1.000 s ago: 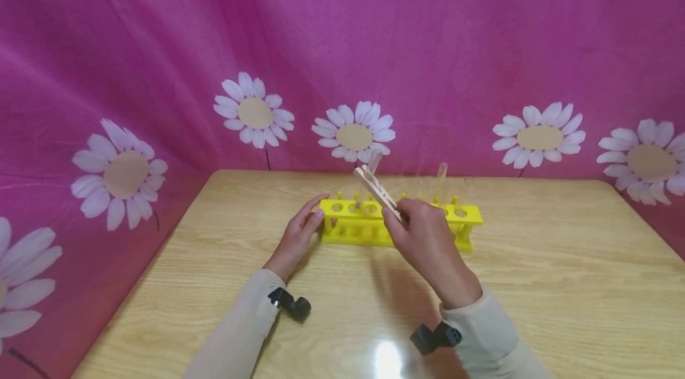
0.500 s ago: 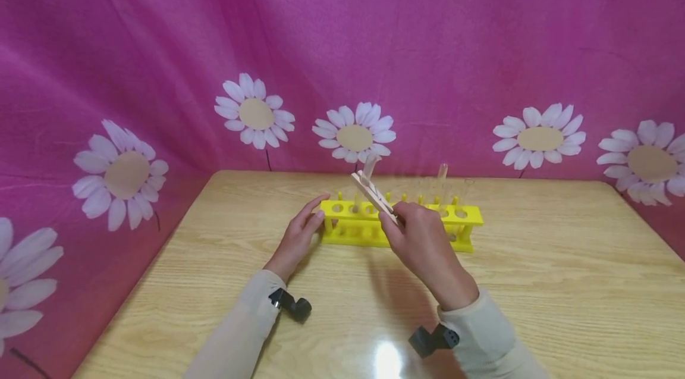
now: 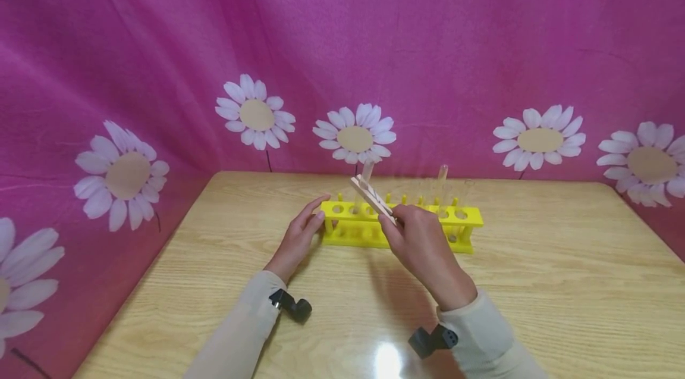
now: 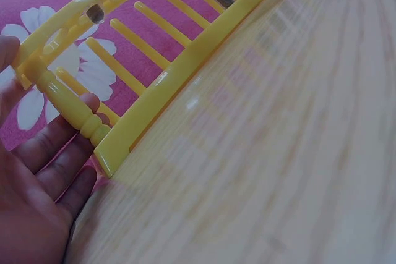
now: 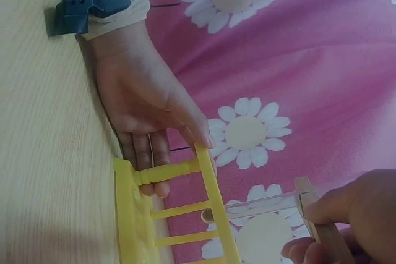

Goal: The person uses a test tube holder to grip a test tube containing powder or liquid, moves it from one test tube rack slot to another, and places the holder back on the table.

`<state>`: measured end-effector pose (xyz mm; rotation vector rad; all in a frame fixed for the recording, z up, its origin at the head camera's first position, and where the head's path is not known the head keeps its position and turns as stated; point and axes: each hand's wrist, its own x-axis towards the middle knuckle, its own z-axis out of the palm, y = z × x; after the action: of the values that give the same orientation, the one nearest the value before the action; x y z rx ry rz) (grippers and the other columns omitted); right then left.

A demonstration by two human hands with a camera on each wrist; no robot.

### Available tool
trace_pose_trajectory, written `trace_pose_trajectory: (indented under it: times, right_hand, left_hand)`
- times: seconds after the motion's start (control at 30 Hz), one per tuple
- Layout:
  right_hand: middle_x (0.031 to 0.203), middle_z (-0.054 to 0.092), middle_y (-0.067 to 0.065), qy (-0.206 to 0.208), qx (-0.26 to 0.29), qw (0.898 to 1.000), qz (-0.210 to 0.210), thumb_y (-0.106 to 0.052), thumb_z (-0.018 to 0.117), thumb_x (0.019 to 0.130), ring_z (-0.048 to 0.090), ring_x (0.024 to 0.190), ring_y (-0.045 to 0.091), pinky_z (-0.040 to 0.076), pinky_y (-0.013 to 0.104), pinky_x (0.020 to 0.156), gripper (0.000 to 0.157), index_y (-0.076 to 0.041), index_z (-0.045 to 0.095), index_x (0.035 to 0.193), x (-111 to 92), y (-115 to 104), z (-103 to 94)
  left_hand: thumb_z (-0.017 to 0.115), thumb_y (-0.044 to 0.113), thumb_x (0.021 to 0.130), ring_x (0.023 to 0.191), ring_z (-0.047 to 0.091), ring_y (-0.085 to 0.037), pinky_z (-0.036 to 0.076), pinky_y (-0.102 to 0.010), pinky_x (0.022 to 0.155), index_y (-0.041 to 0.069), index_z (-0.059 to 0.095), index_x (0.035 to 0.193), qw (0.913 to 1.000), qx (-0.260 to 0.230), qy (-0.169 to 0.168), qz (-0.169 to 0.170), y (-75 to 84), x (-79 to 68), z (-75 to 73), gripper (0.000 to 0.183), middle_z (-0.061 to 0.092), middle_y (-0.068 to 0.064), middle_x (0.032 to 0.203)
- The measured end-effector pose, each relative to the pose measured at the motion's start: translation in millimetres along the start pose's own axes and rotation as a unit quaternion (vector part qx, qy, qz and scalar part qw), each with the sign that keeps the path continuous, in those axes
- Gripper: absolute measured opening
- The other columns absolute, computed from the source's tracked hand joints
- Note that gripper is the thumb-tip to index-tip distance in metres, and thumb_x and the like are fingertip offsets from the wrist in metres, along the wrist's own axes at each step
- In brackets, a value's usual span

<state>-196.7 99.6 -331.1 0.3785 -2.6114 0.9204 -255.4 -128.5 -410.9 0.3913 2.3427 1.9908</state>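
My left hand [image 3: 297, 238] grips the left end of a yellow test tube rack [image 3: 468, 215], thumb at the top plate and fingers behind the end post [image 4: 68, 103]. My right hand [image 3: 428, 245] pinches a wooden test tube clamp [image 3: 371, 196] over the rack. In the clamp's jaws is a clear glass test tube [image 3: 367, 172], leaning slightly. The tube's rounded bottom [image 4: 94, 13], with dark matter in it, pokes just below the top plate through a hole near the left end. It hangs well above the rack's base [image 5: 127, 214].
Several more clear test tubes [image 3: 442, 177] stand in the right half of the rack, with dark matter at their bottoms in the left wrist view. Upright pegs [image 3: 455, 200] line the rack's back. A pink flowered cloth [image 3: 439, 58] hangs behind the wooden table [image 3: 562, 284].
My right hand has shifted slightly left and down, lowering the clamp and its test tube toward the rack. The tube stands a little more upright. My left hand stays at the rack's end.
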Motion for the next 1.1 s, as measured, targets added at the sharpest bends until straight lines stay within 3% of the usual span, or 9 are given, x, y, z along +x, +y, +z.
trace_pose_trajectory:
  times: [0.2, 0.47, 0.7, 0.93, 1.1]
  right_hand:
    - [0.051, 0.044, 0.0, -0.007, 0.0, 1.0, 0.006, -0.023, 0.06, 0.086, 0.038, 0.044, 0.013, 0.033, 0.026, 0.038, 0.023, -0.011, 0.06, 0.067, 1.1, 1.3, 2.5]
    - [0.051, 0.043, 0.0, -0.011, -0.011, 1.0, -0.002, -0.022, 0.061, 0.086, 0.038, 0.045, 0.013, 0.033, 0.026, 0.039, 0.022, -0.011, 0.06, 0.067, 0.4, 3.9, 8.6]
    - [0.053, 0.045, 0.001, -0.024, -0.013, 1.0, 0.014, -0.022, 0.061, 0.086, 0.039, 0.044, 0.014, 0.034, 0.025, 0.037, 0.02, -0.01, 0.061, 0.07, 0.7, 4.4, 11.8]
    - [0.055, 0.046, 0.002, -0.033, -0.019, 0.999, 0.021, -0.024, 0.061, 0.086, 0.04, 0.045, 0.015, 0.035, 0.025, 0.038, 0.019, -0.011, 0.06, 0.071, 1.0, 4.8, 14.8]
    - [0.056, 0.046, 0.002, -0.048, -0.031, 0.998, 0.026, -0.024, 0.061, 0.086, 0.04, 0.047, 0.015, 0.036, 0.025, 0.04, 0.02, -0.011, 0.059, 0.072, 0.5, 5.1, 17.1]
  left_hand:
    - [0.04, 0.032, 0.096, 0.111, 0.048, -0.021, 0.033, -0.038, 0.1, 0.033, 0.04, 0.133, 1.0, 0.003, 0.003, -0.001, 2.0, -0.8, 0.7, 0.037, 0.059, -0.015, 0.111]
    - [0.04, 0.034, 0.096, 0.113, 0.047, -0.018, 0.031, -0.038, 0.101, 0.032, 0.04, 0.134, 0.9999, 0.008, 0.004, -0.009, 1.6, -1.9, 0.6, 0.038, 0.06, -0.01, 0.111]
    - [0.043, 0.046, 0.092, 0.111, 0.047, -0.016, 0.031, -0.039, 0.101, 0.045, 0.043, 0.127, 0.9998, 0.0, 0.019, 0.001, -25.6, 10.4, -1.1, 0.036, 0.061, -0.007, 0.109]
    - [0.043, 0.047, 0.092, 0.111, 0.048, -0.014, 0.029, -0.042, 0.101, 0.038, 0.043, 0.131, 0.9993, 0.015, 0.029, 0.016, -26.0, 10.9, -0.4, 0.04, 0.061, -0.002, 0.109]
    - [0.043, 0.04, 0.094, 0.107, 0.05, -0.017, 0.03, -0.04, 0.101, 0.034, 0.042, 0.133, 0.9998, 0.0, 0.015, 0.009, -21.8, 10.0, -1.6, 0.04, 0.062, -0.01, 0.106]
